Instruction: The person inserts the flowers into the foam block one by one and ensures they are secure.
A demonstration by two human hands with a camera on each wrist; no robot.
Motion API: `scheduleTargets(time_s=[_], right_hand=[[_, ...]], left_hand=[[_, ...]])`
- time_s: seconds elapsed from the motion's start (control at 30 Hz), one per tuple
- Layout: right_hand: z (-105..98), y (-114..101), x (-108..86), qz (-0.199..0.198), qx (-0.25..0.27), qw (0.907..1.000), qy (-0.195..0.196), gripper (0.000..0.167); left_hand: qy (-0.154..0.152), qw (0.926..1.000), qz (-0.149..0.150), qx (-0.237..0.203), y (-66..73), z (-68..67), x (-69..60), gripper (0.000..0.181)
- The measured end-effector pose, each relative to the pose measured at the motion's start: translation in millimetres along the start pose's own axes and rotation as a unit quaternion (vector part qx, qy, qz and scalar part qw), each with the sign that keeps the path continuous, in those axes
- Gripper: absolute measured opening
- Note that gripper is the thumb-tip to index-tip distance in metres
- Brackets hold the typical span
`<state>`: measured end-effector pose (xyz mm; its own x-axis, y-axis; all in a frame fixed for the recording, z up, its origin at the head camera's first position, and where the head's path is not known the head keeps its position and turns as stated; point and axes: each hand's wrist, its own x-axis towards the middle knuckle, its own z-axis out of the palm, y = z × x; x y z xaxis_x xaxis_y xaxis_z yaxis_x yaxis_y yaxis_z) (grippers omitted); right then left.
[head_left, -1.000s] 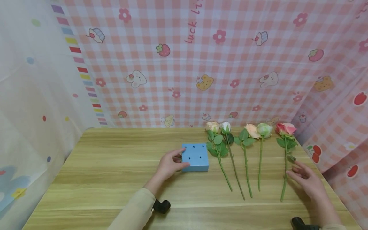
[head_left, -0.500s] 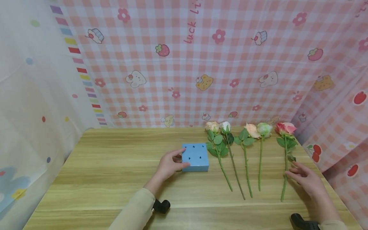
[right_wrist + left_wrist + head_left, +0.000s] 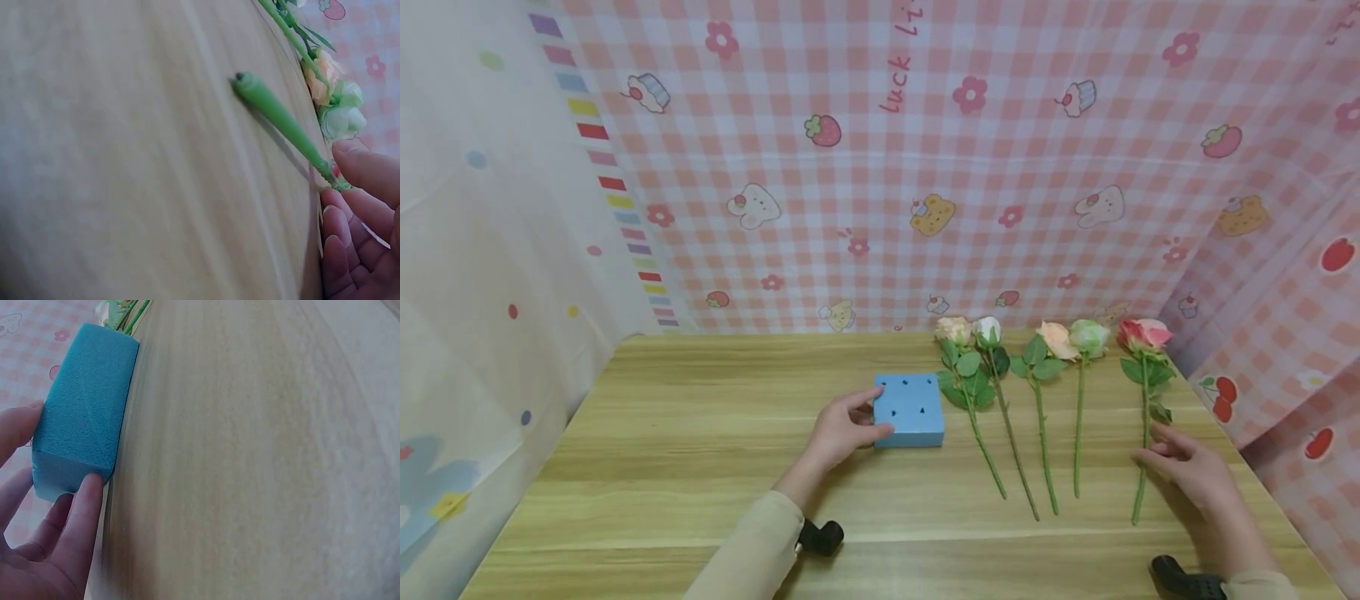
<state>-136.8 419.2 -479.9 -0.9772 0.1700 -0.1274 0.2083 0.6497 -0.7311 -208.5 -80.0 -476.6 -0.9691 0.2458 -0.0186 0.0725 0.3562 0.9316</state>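
A blue foam block (image 3: pixel 908 412) with several small dark holes in its top sits on the wooden table. My left hand (image 3: pixel 841 430) holds its left end, thumb near the front corner and a finger at the back corner; the left wrist view shows the fingers against the foam block (image 3: pixel 87 394). At the far right lies a pink rose (image 3: pixel 1146 335) with a green stem. My right hand (image 3: pixel 1197 473) is at that stem, its thumb across it. In the right wrist view the stem (image 3: pixel 281 122) runs between thumb and fingers, which look apart.
Left of the pink rose lie several more roses: a cream one (image 3: pixel 955 332), a white one (image 3: pixel 988 332), a peach one (image 3: pixel 1056 340) and a pale green one (image 3: pixel 1088 338). A checked cloth (image 3: pixel 850 167) hangs behind the wooden table (image 3: pixel 700 467).
My right hand has shifted slightly left, bringing its thumb over the pink rose's stem. My left hand and the foam block have stayed put.
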Motion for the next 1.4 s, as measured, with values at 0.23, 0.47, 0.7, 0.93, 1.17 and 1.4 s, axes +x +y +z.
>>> scheduleTargets(time_s=[0.23,0.47,0.7,0.93,1.17,1.4], right_hand=[[3,-6,-1.3,0.007,-0.051,0.9984,0.021,0.082],[6,-9,1.0,0.001,-0.096,0.9951,0.022,0.082],[3,-7,1.0,0.000,-0.078,0.9968,0.021,0.074],[-1,-1,0.1,0.037,0.108,0.9934,-0.015,0.072],[-5,-1,3.4,0.079,0.175,0.9804,-0.045,0.073],[-4,-7,3.2,0.069,0.204,0.9757,-0.040,0.040]], left_hand=[[0.001,1.0000,0.005,-0.004,-1.4,-0.1,-0.1,0.062],[0.002,1.0000,0.001,-0.004,-1.6,0.1,0.1,0.062],[0.002,1.0000,0.000,-0.001,-1.4,0.0,-0.1,0.062],[0.001,1.0000,0.001,0.001,-2.5,0.2,0.7,0.062],[-0.001,1.0000,-0.003,0.004,-2.4,-0.7,-0.1,0.063],[0.000,0.9999,-0.012,0.005,-0.9,-0.3,-0.7,0.063]])
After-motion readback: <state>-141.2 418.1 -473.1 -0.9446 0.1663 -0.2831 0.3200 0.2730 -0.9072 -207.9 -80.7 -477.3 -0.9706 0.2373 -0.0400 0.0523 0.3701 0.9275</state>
